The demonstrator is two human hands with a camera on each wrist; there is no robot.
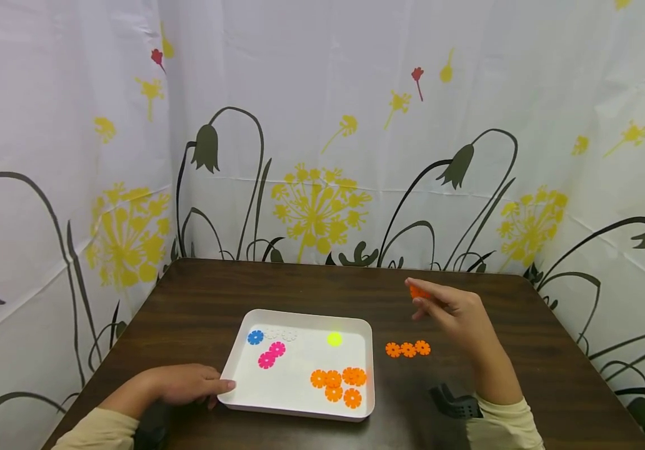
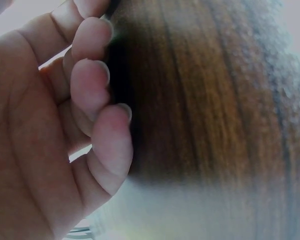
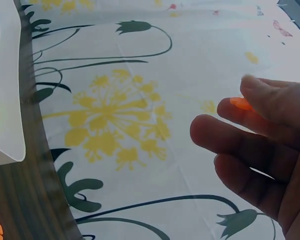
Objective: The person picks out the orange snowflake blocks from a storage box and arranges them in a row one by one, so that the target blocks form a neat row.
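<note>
My right hand [image 1: 454, 312] is raised above the table's right side. It pinches an orange notched disc [image 1: 419, 292] between thumb and fingertips; in the right wrist view only a sliver of that orange disc [image 3: 241, 103] shows. Below it on the table lies a row of orange discs [image 1: 408, 350], joined edge to edge. My left hand [image 1: 182, 384] holds the white tray [image 1: 277, 409] by its near left corner, thumb over the rim. The left wrist view shows the curled fingers [image 2: 92, 85]. Inside the tray, several orange discs [image 1: 334, 393] sit at the near right.
Also in the tray are a blue disc [image 1: 255, 337], two pink discs [image 1: 267, 360], pale clear discs [image 1: 289, 336] and a yellow disc [image 1: 334, 339]. The dark wooden table [image 1: 322, 284] ends against a flowered curtain [image 1: 322, 137] behind and at both sides.
</note>
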